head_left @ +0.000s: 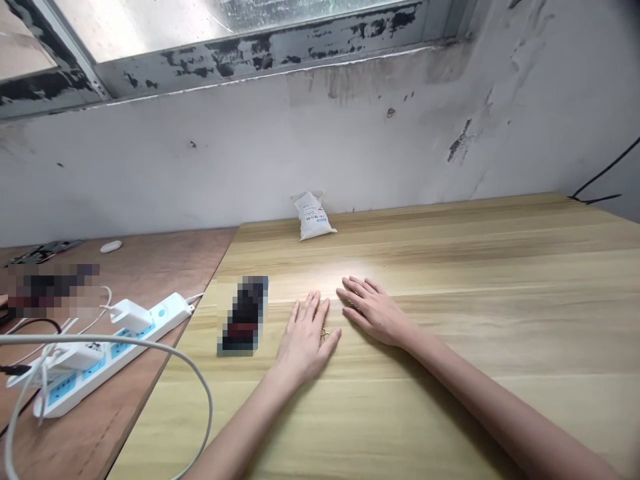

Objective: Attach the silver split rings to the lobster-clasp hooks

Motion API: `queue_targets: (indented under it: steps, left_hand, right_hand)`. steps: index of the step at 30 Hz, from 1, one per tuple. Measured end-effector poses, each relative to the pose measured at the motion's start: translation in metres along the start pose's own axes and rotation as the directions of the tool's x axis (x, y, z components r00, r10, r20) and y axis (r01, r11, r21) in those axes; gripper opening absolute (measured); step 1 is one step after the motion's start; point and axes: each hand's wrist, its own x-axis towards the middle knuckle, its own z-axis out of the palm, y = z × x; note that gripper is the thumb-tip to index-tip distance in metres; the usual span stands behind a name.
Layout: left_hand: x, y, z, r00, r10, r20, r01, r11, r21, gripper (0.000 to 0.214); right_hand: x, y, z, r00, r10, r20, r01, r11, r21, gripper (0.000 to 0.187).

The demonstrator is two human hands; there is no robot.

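While a person's left hand and right hand are resting palm down on a pale wood-grain tabletop, both are lying open and released, clenching and grasping nothing. A thin gold-coloured strand is lying on the wood by the left thumb, its exact form too small to make out, and the flat, close-set hands appear to be framing it. A blurred dark object is sitting just left of the left hand, its details obscured. Off the table's left edge, a white-and-blue power strip is lying on a lower brown board, seemingly placed there to keep its white charger and looping white cable off the pale work surface. Farther away, a white pouch is leaning near the wall at the table's back edge, apparently propped there to stay upright, while a small white oval object is lying on the brown board. Above, a stained white wall is rising to a window frame with peeling dark paint.
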Motion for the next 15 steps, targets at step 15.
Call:
queue_targets:
  steps: [15]
  left_hand:
    - [0.061,-0.028,-0.007,0.997,0.061,-0.050,-0.068,0.985,-0.162,0.040]
  right_hand:
    - [-0.009,0.006,0.001,0.985,0.110,-0.135,-0.079,0.973,0.217,0.042]
